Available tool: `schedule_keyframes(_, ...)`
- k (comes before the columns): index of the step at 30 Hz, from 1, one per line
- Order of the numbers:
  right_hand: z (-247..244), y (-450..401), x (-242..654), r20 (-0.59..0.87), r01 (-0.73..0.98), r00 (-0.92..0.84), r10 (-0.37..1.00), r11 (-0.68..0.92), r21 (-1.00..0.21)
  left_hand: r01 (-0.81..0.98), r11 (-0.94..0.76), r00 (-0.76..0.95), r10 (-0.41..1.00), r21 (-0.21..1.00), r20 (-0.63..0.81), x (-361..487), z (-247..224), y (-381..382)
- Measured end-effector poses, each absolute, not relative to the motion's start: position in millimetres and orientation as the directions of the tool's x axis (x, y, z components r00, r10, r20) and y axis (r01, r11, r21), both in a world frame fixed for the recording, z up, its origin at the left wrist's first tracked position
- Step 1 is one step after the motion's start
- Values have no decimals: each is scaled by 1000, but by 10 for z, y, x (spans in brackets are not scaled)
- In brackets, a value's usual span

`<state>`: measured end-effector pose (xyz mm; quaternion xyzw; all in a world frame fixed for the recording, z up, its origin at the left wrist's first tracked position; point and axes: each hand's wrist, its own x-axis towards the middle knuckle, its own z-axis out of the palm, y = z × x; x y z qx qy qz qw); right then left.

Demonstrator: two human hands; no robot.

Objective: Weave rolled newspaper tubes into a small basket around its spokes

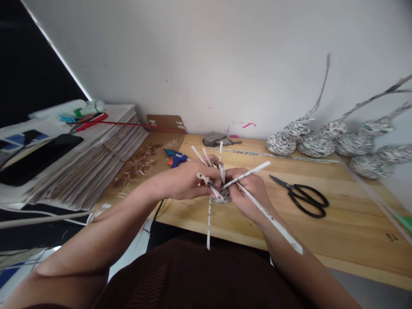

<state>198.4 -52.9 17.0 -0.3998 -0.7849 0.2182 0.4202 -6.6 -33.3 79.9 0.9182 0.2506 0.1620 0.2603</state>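
A small woven paper piece [222, 198] is held above the front part of the wooden table, with several rolled paper strips sticking out of it in different directions. My left hand [193, 179] grips it from the left, fingers bent around its side. On the right, my right hand [249, 191] is closed on it, with fingers pressed near the base of the strips. One long paper strip [270, 219] passes over my right hand and wrist. Another strip [209, 225] points down toward my body. My fingertips are partly hidden by the strips.
Black-handled scissors [307, 199] lie right of my hands. Woven gourd shapes [317, 143] stand along the wall. A blue glue gun [177, 159], a grey cloth [217, 140] and thin paper rods [257, 153] lie behind. Stacked paper [106, 159] bears a phone [41, 156] at left.
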Motion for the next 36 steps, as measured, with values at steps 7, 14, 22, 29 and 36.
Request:
schedule_keyframes(7,123,-504,1987,471,425,-307,827,562,-710,366,-734,510,672,571,537,-35,432,-446)
schedule_keyframes(14,101,-523,1962,451,439,-282,847,532,-724,516,-722,205,626,461,752,15,122,-683)
schedule_keyframes(22,114,-543,1946,490,426,-262,831,555,-714,437,-626,-76,689,645,721,145,11,-694)
schedule_keyframes(29,99,-558,1925,507,443,-248,825,562,-699,-4,-433,-204,883,901,423,276,-100,-669)
schedule_keyframes(36,89,-558,1922,508,464,-237,828,556,-690,-217,-127,-55,991,968,118,260,-50,-582)
